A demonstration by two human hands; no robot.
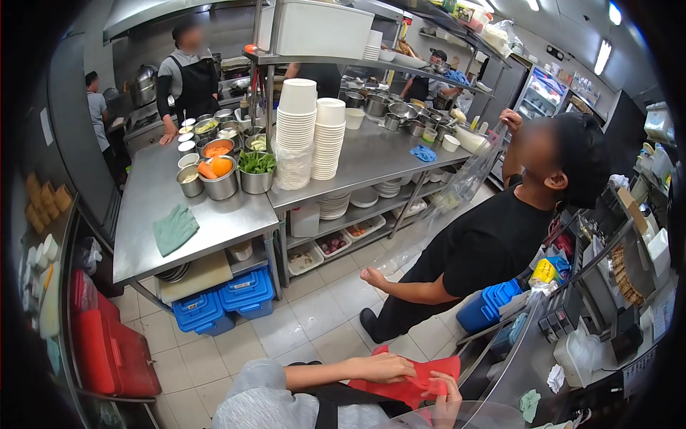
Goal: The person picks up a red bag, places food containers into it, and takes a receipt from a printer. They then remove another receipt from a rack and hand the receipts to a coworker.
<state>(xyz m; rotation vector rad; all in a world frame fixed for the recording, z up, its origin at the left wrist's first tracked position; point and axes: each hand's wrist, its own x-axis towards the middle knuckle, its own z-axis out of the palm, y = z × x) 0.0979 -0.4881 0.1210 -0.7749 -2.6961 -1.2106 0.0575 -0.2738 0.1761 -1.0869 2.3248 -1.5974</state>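
Observation:
Low in the head view, my left hand (386,368) reaches across from a grey sleeve, its fingers closed on a red plastic bag (389,391). My right hand (447,404) is at the bag's other side, with its fingertips showing through the thin red film. The bag is crumpled and spread between both hands, in front of my black apron (332,411). Just beyond it stands a co-worker in a black shirt (479,247), who stretches a long clear plastic sheet (421,239) between two raised hands.
A steel counter (143,207) carries pots of vegetables, a green cloth (176,230) and tall stacks of white tubs (295,129). Blue bins (246,292) sit beneath it. A red cooler (118,357) stands at left, a cluttered counter (514,390) at right. Other people work behind.

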